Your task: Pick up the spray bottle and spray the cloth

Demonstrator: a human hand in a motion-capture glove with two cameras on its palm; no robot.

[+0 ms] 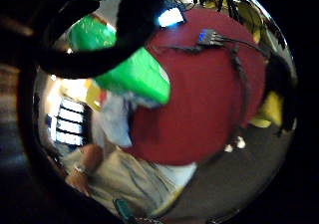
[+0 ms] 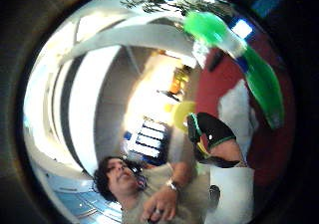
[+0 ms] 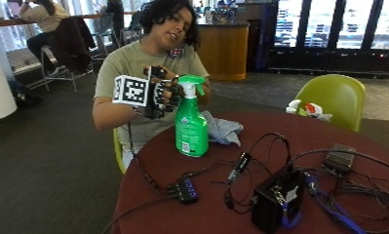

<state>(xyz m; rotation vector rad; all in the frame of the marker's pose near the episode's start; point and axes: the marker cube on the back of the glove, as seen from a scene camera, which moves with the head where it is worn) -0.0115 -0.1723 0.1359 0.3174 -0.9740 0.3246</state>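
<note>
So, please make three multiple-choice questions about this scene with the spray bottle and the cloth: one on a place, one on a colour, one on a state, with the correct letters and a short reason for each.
1. Where does the cloth lie?
A. On the round table, just behind the spray bottle
B. On the green chair
C. On the floor

2. What colour is the spray bottle?
A. Blue
B. Green with a white nozzle part
C. Red

3. What is the gloved right hand doing?
A. Resting flat on the table
B. Holding the cloth
C. Raised at the bottle's trigger head, while the bottle stands upright on the table

Answers:
1 A, the outside view shows the grey cloth on the dark red tabletop right behind the bottle.
2 B, the body and trigger are green.
3 C, the hand is at the head and the bottle's base is on the table.
</note>
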